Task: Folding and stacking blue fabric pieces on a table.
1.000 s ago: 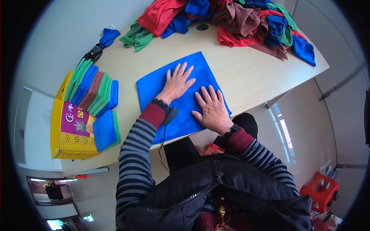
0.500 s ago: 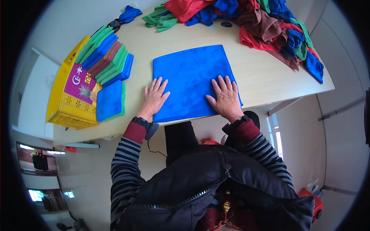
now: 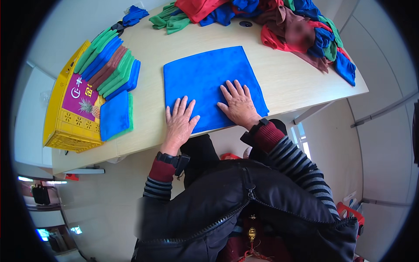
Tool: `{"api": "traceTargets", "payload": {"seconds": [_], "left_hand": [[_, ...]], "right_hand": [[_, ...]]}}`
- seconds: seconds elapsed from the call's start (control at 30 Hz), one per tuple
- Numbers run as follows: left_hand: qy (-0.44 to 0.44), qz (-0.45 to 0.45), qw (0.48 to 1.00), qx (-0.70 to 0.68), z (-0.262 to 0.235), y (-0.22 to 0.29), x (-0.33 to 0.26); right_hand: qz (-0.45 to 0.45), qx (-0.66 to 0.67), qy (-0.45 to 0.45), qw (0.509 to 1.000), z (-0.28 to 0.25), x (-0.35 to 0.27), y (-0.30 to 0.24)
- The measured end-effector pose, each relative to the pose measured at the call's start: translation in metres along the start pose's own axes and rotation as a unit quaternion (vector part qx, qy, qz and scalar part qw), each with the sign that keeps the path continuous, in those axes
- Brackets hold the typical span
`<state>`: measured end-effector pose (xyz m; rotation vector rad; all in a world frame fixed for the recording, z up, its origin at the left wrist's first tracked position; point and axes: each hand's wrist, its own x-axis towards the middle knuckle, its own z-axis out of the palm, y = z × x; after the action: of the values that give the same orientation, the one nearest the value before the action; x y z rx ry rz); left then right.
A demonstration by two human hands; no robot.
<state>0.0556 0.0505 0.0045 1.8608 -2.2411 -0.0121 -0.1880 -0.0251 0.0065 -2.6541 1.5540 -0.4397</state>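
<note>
A square blue cloth point(image 3: 207, 74) lies spread flat at the table's near edge. My left hand point(image 3: 179, 124) rests on its near left corner, fingers stretched and a little spread, palm down. On the right part of the cloth lies my right hand point(image 3: 238, 105), also flat with fingers apart. Neither hand grips anything. To the left, a folded blue cloth point(image 3: 115, 115) lies on a green one, beside a row of folded green, blue and brown cloths point(image 3: 111, 61) leaning together.
A yellow plastic crate point(image 3: 54, 126) with a purple panel stands at the table's left edge. Loose red, blue, green and brown cloths point(image 3: 279, 19) are heaped along the far side and far right. A round black cable hole point(image 3: 245, 24) sits in the wooden tabletop point(image 3: 288, 87).
My right hand has slid left across the cloth, toward its middle. My left hand has shifted nearer to me along the left edge. The whole view has moved slightly.
</note>
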Motion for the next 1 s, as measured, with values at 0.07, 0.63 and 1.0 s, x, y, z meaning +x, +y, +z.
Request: {"api": "traceTargets", "payload": {"seconds": [0.07,0.63,1.0], "left_hand": [[-0.004,-0.002,1.000,0.006,-0.001,-0.004,-0.002],[0.101,0.064,0.989,-0.088,-0.018,-0.020,-0.059],[0.169,0.061,0.978,-0.111,-0.011,-0.018,-0.073]], "right_hand": [[0.002,-0.008,-0.001,1.000,-0.003,-0.002,0.006],[-0.108,0.060,-0.026,0.992,-0.044,-0.066,0.100],[-0.077,0.110,0.021,0.991,-0.035,-0.090,0.097]]}}
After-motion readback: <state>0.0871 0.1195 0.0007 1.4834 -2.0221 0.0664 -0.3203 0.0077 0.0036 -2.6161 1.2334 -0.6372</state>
